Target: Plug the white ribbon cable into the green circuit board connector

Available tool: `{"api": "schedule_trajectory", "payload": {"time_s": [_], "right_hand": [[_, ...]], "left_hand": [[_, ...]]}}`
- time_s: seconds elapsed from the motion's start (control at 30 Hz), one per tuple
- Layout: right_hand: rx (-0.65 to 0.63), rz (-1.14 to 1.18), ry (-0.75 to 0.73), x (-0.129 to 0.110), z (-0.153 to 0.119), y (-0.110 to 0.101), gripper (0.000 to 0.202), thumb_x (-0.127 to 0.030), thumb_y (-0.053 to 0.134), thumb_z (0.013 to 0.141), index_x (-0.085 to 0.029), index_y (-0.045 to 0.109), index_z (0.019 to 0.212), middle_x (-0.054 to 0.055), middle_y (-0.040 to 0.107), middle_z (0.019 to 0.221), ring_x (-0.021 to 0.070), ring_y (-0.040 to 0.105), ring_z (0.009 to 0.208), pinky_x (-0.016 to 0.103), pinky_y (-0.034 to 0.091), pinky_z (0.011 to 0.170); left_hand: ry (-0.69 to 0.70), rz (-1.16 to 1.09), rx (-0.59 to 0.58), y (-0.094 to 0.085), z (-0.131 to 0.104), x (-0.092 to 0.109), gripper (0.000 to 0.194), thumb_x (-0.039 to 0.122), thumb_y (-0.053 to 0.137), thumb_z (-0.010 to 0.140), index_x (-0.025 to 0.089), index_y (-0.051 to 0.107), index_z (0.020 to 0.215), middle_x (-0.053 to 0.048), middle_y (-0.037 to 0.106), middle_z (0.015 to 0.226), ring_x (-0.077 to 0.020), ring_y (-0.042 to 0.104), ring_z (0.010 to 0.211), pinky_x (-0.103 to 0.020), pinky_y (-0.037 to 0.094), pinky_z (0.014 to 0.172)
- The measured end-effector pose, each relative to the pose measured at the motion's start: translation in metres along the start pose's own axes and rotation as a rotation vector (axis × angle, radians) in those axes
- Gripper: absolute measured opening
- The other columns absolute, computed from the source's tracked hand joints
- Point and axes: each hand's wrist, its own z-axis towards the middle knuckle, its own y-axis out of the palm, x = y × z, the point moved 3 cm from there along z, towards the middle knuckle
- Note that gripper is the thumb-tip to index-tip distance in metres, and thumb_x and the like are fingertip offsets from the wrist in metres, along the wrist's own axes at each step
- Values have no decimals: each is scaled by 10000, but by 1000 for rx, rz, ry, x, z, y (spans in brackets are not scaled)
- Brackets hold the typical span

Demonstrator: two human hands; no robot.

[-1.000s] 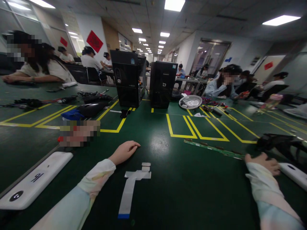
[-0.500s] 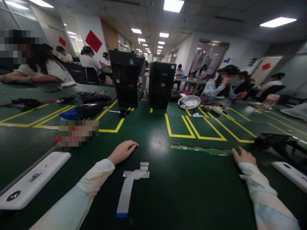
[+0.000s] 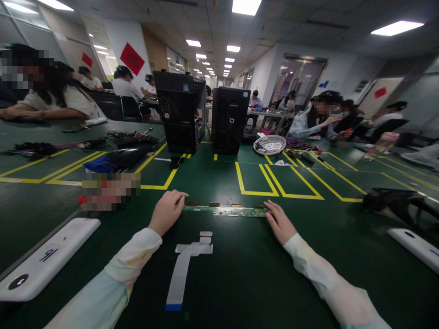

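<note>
A long, narrow green circuit board [image 3: 224, 211] lies crosswise in front of me, with thin brown flaps along its far edge. My right hand [image 3: 279, 222] holds its right end, thumb on the near side and fingers on the far side. At the opposite end, my left hand [image 3: 168, 211] has its thumb and fingers closed around the board's tip; the exact contact is partly hidden. Closer to me, a white flat ribbon cable [image 3: 180, 281] with a blue end rests on the table, crossed by a short pale strip near its top.
Two black computer towers [image 3: 178, 114] stand at the far middle of the green table. Right of them is a white basket [image 3: 270, 145]. White devices flank me, one left [image 3: 48, 258] and one right [image 3: 416, 249]. A black strap-like item [image 3: 391, 203] lies at right. Several people sit around.
My right hand has moved left, and the circuit board has shifted left with it to the middle. My left hand has moved slightly left and away from me, to the board's left end.
</note>
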Motion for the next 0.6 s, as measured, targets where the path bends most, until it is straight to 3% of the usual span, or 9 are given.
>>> {"api": "schedule_trajectory", "payload": {"time_s": [0.1, 0.23, 0.37, 0.6], "right_hand": [[-21, 24, -124, -45, -4, 11, 461, -419, 345, 964, -172, 474, 1331, 160, 424, 1404, 253, 461, 1260, 458, 430, 1022], [-119, -49, -336, -75, -8, 18, 429, -390, 388, 953, -165, 527, 1291, 163, 427, 1405, 275, 415, 1283, 496, 382, 1052], [-277, -127, -520, -81, -11, 24, 421, -399, 421, 940, -233, 540, 1308, 92, 371, 1476, 300, 284, 1370, 542, 306, 1091], [-286, -230, -459, -78, -8, 25, 471, -384, 442, 932, -222, 484, 1372, 85, 375, 1483, 298, 248, 1390, 547, 277, 1107]], "left_hand": [[126, 36, -63, 1, -5, 14, 313, 309, 372, 934, 167, 634, 1029, -78, 621, 956, -228, 541, 922, -391, 440, 822], [261, 39, -155, 9, -11, 27, 290, 271, 377, 942, 178, 630, 1049, -69, 616, 994, -205, 540, 938, -373, 452, 826], [346, 37, -220, 14, -14, 33, 267, 240, 393, 943, 184, 618, 1075, -69, 611, 1041, -191, 544, 973, -358, 462, 843], [441, 46, -297, 9, -27, 44, 253, 192, 452, 921, 204, 619, 1111, -54, 628, 1044, -180, 568, 951, -354, 486, 828]]}}
